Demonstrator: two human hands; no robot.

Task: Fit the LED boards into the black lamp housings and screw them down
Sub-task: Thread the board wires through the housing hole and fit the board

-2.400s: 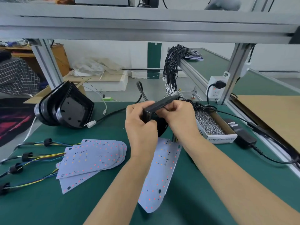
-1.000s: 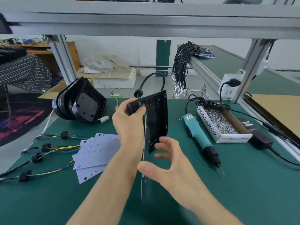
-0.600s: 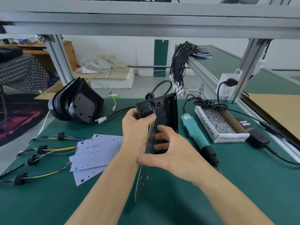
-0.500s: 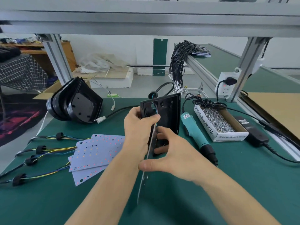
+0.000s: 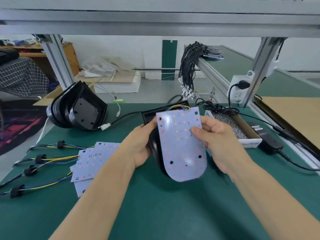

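Observation:
A white LED board (image 5: pixel 181 146) with coloured dots faces me at the centre, coloured wires at its top edge. Behind it sits a black lamp housing (image 5: pixel 152 115), mostly hidden. My left hand (image 5: pixel 140 144) grips the housing's left side. My right hand (image 5: pixel 214 142) pinches the board's right edge, thumb on its face. Both are held above the green mat. Several more LED boards (image 5: pixel 91 163) lie spread at the left with their wire leads. A stack of black housings (image 5: pixel 78 108) leans at the back left.
A cardboard box of screws (image 5: pixel 242 134) stands right of my hands, a black power adapter (image 5: pixel 270 144) and cable beside it. A bundle of black cables (image 5: pixel 188 66) hangs from the rail behind. Aluminium frame posts rise at the back left and right.
The board, edge-on a moment ago, has swung round to face me over the housing. My right hand moved from the housing's inside to the board's right edge. The electric screwdriver is now hidden.

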